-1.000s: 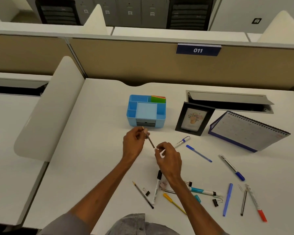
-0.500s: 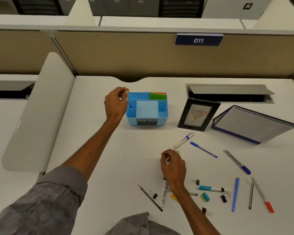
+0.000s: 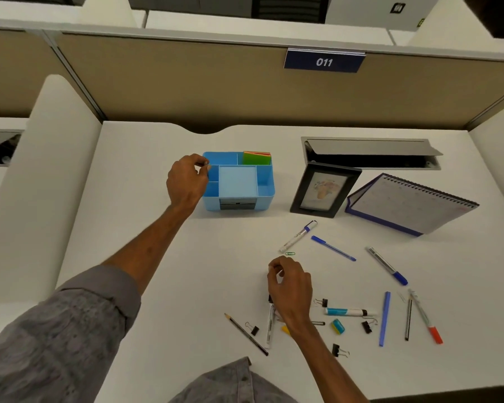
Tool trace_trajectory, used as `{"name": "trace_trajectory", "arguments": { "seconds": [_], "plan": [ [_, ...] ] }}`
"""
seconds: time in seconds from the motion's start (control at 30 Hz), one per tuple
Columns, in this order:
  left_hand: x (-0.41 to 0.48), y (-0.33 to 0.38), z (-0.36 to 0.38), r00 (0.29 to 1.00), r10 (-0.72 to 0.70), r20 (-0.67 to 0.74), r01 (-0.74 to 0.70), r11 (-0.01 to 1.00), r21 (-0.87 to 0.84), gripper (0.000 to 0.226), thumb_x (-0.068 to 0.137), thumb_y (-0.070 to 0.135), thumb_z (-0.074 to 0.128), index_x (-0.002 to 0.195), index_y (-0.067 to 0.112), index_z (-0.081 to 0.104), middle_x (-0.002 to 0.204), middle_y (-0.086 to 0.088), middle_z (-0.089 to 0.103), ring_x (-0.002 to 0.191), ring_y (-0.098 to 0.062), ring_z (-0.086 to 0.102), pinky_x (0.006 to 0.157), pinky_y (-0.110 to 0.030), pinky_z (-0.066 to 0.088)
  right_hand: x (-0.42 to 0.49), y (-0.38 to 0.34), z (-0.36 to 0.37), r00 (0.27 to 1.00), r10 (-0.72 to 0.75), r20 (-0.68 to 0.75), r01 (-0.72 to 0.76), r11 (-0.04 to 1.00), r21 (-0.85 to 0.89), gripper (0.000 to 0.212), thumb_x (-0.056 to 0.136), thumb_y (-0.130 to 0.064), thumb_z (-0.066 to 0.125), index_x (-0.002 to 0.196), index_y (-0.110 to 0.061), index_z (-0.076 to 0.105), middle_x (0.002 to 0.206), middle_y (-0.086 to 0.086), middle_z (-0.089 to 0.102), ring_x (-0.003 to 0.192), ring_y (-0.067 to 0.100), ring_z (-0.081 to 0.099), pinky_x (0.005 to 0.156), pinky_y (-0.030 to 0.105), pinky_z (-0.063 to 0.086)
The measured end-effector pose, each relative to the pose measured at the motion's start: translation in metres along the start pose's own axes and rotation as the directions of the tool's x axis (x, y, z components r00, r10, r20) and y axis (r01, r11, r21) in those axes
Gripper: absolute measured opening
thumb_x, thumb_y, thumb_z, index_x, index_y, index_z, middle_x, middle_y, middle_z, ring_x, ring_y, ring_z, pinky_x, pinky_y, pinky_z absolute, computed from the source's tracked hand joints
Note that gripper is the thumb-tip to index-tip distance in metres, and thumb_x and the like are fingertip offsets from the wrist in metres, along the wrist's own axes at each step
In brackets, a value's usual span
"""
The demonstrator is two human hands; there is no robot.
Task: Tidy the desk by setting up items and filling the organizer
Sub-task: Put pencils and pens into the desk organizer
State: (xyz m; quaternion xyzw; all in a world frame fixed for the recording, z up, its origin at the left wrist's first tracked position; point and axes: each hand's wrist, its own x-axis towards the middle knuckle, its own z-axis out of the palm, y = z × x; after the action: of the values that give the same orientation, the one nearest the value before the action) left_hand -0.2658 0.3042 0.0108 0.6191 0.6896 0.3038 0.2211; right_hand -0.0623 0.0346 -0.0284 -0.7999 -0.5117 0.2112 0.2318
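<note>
Two grips pinched: left hand [image 3: 186,181] at organizer [image 3: 266,191] rim, contents indiscernible; right hand [image 3: 290,283] likewise. Light, stiff pens: mid-barrel hold.

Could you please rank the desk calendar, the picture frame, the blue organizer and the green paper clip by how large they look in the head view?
1. Desk calendar
2. Blue organizer and picture frame: too alike to rank
3. Green paper clip

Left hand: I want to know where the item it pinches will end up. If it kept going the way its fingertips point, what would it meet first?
Probably the blue organizer: the left hand points right at its left wall, fingertips already at the rim. Height above the rim is unclear.
</note>
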Motion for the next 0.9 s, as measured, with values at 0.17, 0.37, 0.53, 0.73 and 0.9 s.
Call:
{"name": "trace_trajectory", "arguments": {
  "seconds": [0.17,0.37,0.53,0.73,0.9],
  "plan": [
    [0.0,0.001,0.0,0.999,-0.02,-0.03,0.02,1.0,-0.008,0.027,0.099,0.03,0.07,0.124,0.019,0.069,0.126,-0.003,0.071,0.114,-0.021,0.067,0.089,-0.029,0.052,-0.009,0.01,-0.005,1.0,0.001,0.006,-0.001,0.999,-0.038,0.015,0.09,-0.022,0.075,0.1,-0.029,0.066,0.092,-0.014,0.066,0.083,0.006,0.058,0.082,0.026,0.041],
    [-0.007,0.003,-0.006,0.995,-0.036,-0.088,0.032,0.999,-0.041,0.028,0.1,0.025,0.069,0.128,0.019,0.068,0.128,-0.002,0.07,0.115,-0.02,0.067,0.09,-0.023,0.045,-0.027,0.018,-0.008,0.998,-0.062,0.017,0.063,0.996,-0.071,0.016,0.09,-0.021,0.072,0.096,-0.033,0.063,0.089,-0.017,0.063,0.083,0.004,0.056,0.08,0.025,0.036],
    [-0.056,0.0,-0.009,0.983,-0.073,-0.167,0.053,0.991,-0.123,0.024,0.103,0.022,0.064,0.126,0.021,0.068,0.126,0.002,0.07,0.113,-0.015,0.068,0.093,-0.019,0.047,-0.052,0.028,-0.006,0.967,-0.235,0.096,0.246,0.959,-0.138,0.01,0.09,-0.025,0.063,0.092,-0.034,0.06,0.086,-0.018,0.06,0.084,0.006,0.051,0.079,0.031,0.039],
    [-0.159,-0.024,-0.008,0.982,-0.112,-0.153,0.084,0.98,-0.18,0.027,0.102,0.014,0.059,0.124,0.028,0.066,0.118,0.01,0.071,0.099,-0.009,0.068,0.087,-0.026,0.055,-0.081,0.029,0.018,0.877,-0.405,0.257,0.457,0.869,-0.189,0.008,0.092,-0.039,0.058,0.094,-0.033,0.063,0.092,-0.017,0.062,0.097,0.011,0.052,0.08,0.033,0.037],
    [-0.242,-0.044,0.003,0.993,-0.114,-0.009,0.112,0.987,-0.116,0.029,0.102,0.011,0.058,0.124,0.027,0.066,0.116,0.012,0.072,0.097,-0.013,0.069,0.085,-0.027,0.056,-0.09,0.016,0.033,0.831,-0.439,0.342,0.531,0.809,-0.252,0.02,0.09,-0.046,0.056,0.096,-0.029,0.066,0.096,-0.012,0.065,0.096,0.016,0.054,0.08,0.037,0.039]
  ]
}}
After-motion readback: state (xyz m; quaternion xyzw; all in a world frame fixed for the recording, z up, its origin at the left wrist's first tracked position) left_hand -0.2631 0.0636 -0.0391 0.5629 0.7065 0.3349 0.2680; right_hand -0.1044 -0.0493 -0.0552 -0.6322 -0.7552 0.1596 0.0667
